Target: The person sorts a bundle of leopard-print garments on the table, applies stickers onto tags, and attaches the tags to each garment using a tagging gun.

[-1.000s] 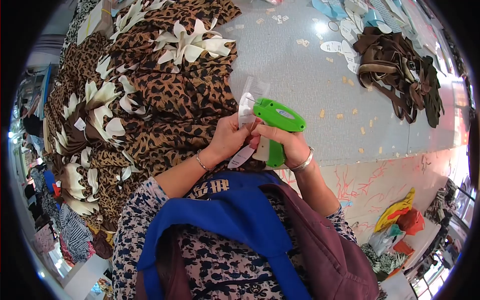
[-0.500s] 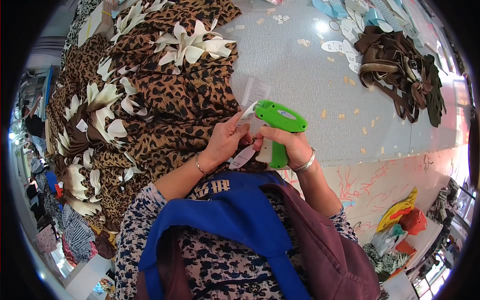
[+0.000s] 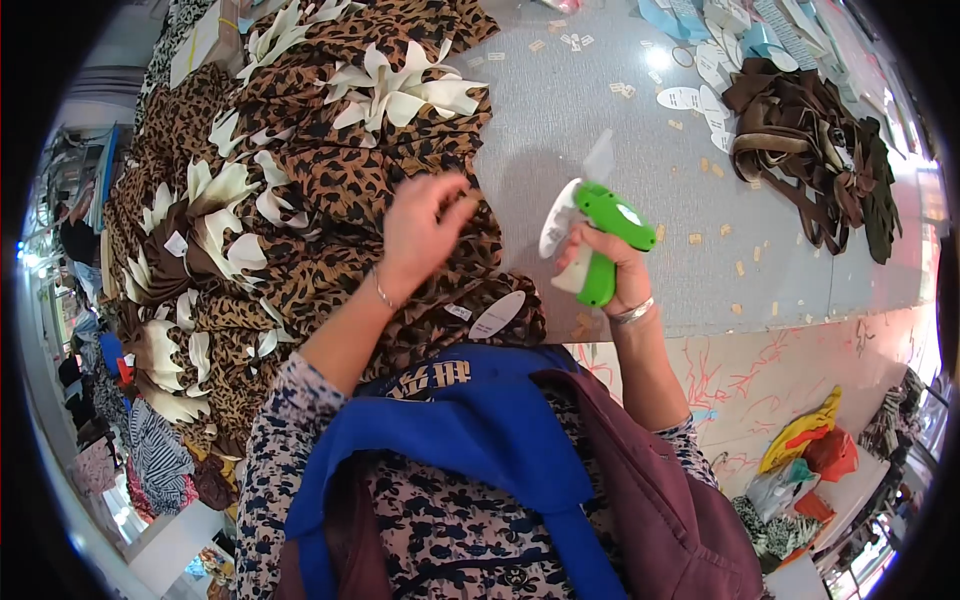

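Note:
A green tagging gun (image 3: 612, 220) is held in my right hand (image 3: 625, 265), its fingers wrapped around the handle. At the gun's front end hangs a white oval tag (image 3: 557, 222), and a pale strip of fasteners (image 3: 600, 155) rises from its top. My left hand (image 3: 425, 225) is raised over the leopard-print fabric (image 3: 340, 190). Its fingers are curled but blurred, so whether they pinch anything is unclear. Close to my body, another white oval tag (image 3: 497, 315) lies on a darker leopard-print piece (image 3: 425, 330), beside a small white label (image 3: 458, 312).
Cream petal-shaped fabric pieces (image 3: 395, 90) lie among the leopard garments. Brown straps (image 3: 790, 140) are heaped at the right, near loose oval tags (image 3: 680, 98). Small paper bits are scattered over the grey table (image 3: 560, 100). Colourful bags (image 3: 800, 440) sit below the table's right side.
My hands have moved apart: the left up and left, the right with the tagging gun to the right, away from the garment. The oval tag on the garment is now uncovered.

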`<state>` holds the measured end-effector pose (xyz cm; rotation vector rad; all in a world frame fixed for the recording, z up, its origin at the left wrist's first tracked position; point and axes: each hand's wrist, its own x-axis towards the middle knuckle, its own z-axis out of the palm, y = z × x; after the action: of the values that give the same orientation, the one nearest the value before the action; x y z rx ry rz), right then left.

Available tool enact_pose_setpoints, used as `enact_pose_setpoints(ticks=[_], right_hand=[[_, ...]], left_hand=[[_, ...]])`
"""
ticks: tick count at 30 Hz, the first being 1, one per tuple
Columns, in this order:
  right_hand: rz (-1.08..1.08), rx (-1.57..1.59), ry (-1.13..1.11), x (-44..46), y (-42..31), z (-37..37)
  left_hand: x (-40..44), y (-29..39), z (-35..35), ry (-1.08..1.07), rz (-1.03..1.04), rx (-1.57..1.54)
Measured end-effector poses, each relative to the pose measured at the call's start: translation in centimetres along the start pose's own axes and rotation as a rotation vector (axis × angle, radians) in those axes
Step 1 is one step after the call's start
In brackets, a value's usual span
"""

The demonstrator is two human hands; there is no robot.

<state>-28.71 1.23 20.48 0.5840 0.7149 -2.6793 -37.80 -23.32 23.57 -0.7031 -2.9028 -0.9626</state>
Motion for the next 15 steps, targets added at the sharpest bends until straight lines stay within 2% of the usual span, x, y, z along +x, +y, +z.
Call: enact_pose_setpoints(ticks=[1, 4, 7, 10, 11, 14, 15], right_hand=[[-0.023, -0.026, -0.009, 0.2, -0.5, -0.3], [-0.069, -0.019, 0.056, 0.7, -0.4, 0.1], [-0.054, -0.028, 0.083, 0.8, 0.4, 0.3], [0.005, -0.036, 0.106, 0.9, 1.5, -0.5], [-0.003, -0.042, 0.115, 0.5, 1.5, 0.1], [-0.036, -0.048, 0.135, 0.7, 1.4, -0.8], [-0.048, -0.049, 0.142, 0.8, 1.2, -1.2]], left_hand=[[0.8, -1.4, 0.1, 0.148, 0.1, 0.172], [2.2, -3.8, 0.4, 0.175, 0.151, 0.543], [2.2, -6.3, 1.5, -0.088, 0.057, 0.591], [1.8, -8.5, 1.8, -0.108, 0.134, 0.538], [1.5, -8.2, 1.5, 0.004, 0.179, 0.381], [0.7, -4.7, -1.6, 0.072, -0.057, -0.002], [0.5, -4.3, -2.2, 0.166, -0.054, -0.114]])
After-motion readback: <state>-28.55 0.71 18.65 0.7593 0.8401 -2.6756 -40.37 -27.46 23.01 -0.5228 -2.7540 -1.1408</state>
